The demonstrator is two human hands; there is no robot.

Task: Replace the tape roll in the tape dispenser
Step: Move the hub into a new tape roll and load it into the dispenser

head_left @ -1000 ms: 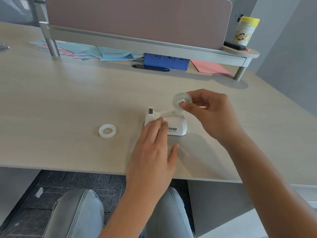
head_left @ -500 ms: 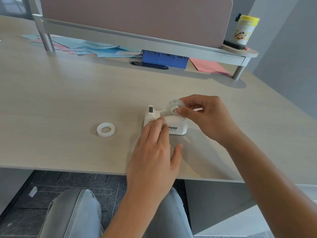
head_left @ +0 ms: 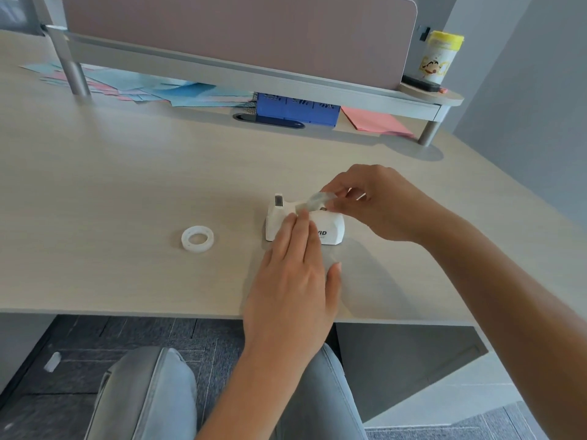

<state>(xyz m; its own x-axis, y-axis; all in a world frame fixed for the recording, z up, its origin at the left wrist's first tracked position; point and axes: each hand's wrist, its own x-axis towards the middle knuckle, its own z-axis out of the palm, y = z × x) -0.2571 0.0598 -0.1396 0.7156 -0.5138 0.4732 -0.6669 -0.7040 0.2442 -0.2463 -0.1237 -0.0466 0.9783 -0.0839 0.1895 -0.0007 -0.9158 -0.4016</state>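
Head view: the right hand [head_left: 378, 203] pinches a clear, translucent tape roll [head_left: 319, 199] over the cradle of the white plastic tape dispenser [head_left: 332, 228], tilted and, I judge, not yet seated. The left hand [head_left: 293, 274] lies flat and open, steadying the dispenser. A second white-cored tape roll [head_left: 197, 238] lies well left of both hands on the pale wooden surface [head_left: 127, 173], whose near edge is just behind the left hand.

A white tape dispenser [head_left: 330, 228] is sitting upright on the bench [head_left: 127, 173], its dark cutter end pointing away and to the left, part of a black printed word showing on its near side. A clear tape roll [head_left: 320, 199] is tilting over its rear cradle, seemingly not fully seated. A second whitish tape roll [head_left: 197, 238] is lying flat, well apart to the left.
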